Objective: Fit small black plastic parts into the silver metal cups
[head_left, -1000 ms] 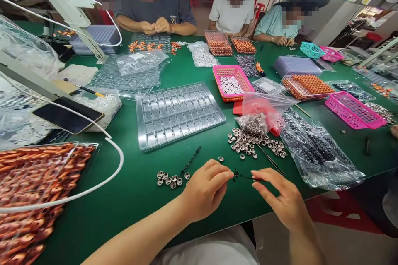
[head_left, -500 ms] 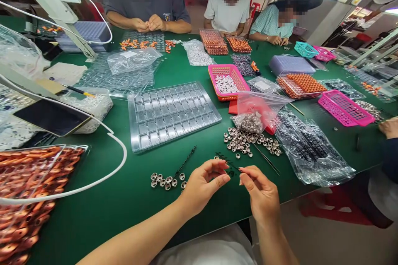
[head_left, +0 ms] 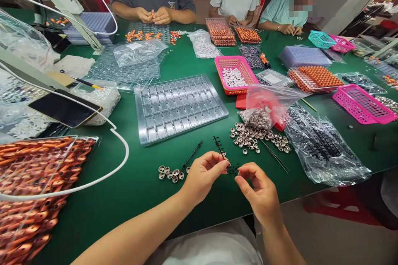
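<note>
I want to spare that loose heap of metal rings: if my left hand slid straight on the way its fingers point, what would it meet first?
Probably your right hand: the left hand points at it across the black strip. The rings lie farther back.

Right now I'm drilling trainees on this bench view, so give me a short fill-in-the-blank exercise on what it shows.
1. The left hand and right hand together pinch a thin ____ plastic strip.
2. The loose metal rings beside the left hand lie on the ____ table.
3. The clear compartment tray has ____ in its pockets.

Missing words: black; green; nothing
</note>
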Tool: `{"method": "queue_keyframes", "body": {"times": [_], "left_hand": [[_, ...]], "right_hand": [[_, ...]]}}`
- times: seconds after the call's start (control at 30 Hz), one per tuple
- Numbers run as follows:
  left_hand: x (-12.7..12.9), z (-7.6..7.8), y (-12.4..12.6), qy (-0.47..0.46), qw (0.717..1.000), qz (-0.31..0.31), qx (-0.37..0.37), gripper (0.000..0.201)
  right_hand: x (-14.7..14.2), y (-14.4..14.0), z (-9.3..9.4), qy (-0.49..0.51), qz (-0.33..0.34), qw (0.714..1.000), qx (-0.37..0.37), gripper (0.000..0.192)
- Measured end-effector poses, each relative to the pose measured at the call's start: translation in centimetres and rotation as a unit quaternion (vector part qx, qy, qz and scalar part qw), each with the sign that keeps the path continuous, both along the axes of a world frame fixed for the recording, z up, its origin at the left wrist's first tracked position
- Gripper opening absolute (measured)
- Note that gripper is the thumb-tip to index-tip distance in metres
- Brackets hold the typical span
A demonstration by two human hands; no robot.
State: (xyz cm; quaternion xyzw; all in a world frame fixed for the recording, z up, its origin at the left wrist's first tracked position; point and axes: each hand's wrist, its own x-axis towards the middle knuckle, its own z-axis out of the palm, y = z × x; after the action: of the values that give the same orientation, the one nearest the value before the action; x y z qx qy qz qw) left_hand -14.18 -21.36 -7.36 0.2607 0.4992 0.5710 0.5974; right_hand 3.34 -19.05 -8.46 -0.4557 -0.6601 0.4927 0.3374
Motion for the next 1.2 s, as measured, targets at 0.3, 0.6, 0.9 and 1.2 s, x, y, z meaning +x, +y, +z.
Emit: {"method": "queue_keyframes", "body": {"times": [0.3, 0.6, 0.9, 1.2], "left_hand": [[0.4, -0.4, -0.2, -0.006, 0.999, -0.027, -0.019, 0.018], [0.6, -0.5, -0.2, -0.027, 0.996, -0.079, -0.034, 0.025], [0.8, -0.4, -0.3, -0.006, 0.996, -0.093, -0.012, 0.022], [1.0, 0.0, -0.3, -0.035, 0.995, -0.096, -0.016, 0.024]], "right_hand": [[-0.2, -0.1, 0.4, -0.025, 0.043, 0.997, -0.051, 0.015], [-0.4, -0.1, -0.2, 0.034, -0.034, 0.993, -0.105, 0.02], [0.0, 0.0, -2.0, 0.14, 0.009, 0.97, -0.2, 0.017], [-0.2, 0.4, -1.7, 0.227, 0.04, 0.94, -0.252, 0.017]]}}
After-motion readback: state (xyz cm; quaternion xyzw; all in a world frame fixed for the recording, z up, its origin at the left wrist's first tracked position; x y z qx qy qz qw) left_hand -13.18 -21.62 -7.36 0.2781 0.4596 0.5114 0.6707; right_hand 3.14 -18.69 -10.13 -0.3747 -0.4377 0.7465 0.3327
